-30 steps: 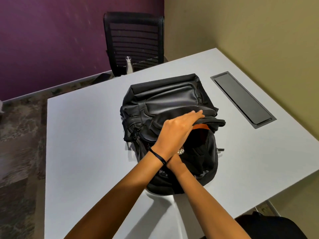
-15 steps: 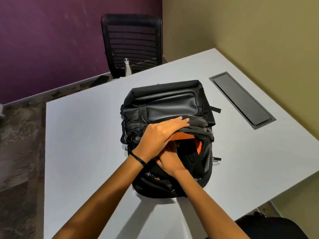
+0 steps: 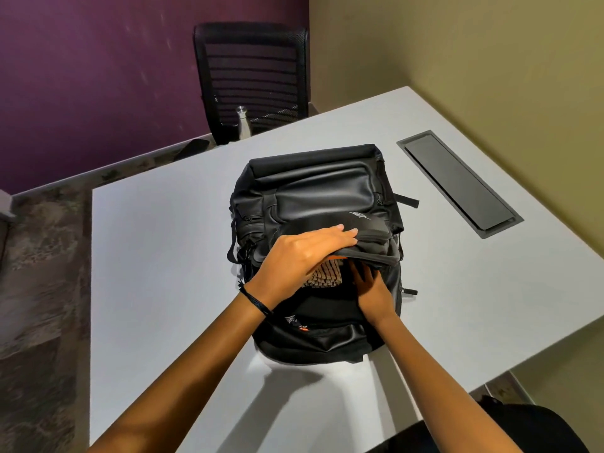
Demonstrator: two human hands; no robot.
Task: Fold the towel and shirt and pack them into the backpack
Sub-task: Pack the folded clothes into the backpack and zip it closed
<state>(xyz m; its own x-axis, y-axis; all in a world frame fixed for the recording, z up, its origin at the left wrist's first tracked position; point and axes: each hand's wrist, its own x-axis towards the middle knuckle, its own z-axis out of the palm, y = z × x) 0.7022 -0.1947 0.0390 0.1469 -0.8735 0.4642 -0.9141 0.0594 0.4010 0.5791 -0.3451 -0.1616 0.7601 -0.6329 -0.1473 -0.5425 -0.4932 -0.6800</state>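
The folded patterned cloth (towel or shirt cannot be told) is lying in the mouth of the black backpack, which is resting mid-surface. Being soft and light, it is likely best handled by pressing on its broad face. The left hand is lying straight-fingered on the flap. The right hand is reaching beneath, fingertips hidden, so its grip cannot be told.

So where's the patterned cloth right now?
In the head view, the patterned cloth sits in the open mouth of the backpack at mid-table, partly under the left hand and just left of the right hand.
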